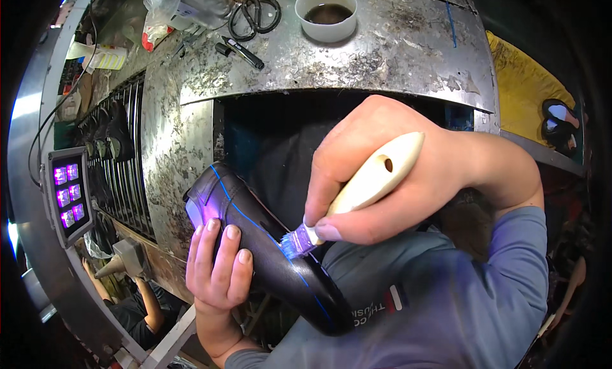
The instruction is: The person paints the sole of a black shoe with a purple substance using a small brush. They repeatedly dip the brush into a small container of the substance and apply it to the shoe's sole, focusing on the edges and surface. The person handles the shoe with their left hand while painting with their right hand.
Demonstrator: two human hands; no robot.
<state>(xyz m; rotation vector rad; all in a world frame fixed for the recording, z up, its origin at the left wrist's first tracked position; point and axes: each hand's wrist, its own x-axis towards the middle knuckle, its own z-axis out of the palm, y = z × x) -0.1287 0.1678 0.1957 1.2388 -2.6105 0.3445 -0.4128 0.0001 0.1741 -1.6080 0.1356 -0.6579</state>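
My left hand (pixel 220 267) grips a black shoe (pixel 258 254) from the side, its fingers lying over the surface near the heel end. The shoe is tilted in front of my body, toe end toward the lower right. A thin blue line runs along its side. My right hand (pixel 408 184) is closed around the pale wooden handle of a flat paintbrush (pixel 376 171), which has a hole near the end. The bluish, wet-looking bristles touch the shoe's side at the blue line. A violet glow falls on the bristles and the heel.
A white bowl (pixel 326 30) of dark liquid, a black marker (pixel 242 52) and black-handled scissors (pixel 255 17) lie on the worn metal bench. A violet-lit lamp panel (pixel 68 195) stands at left, beside a barred rack (pixel 131 159) with dark shoes. Another person's arm (pixel 150 305) shows lower left.
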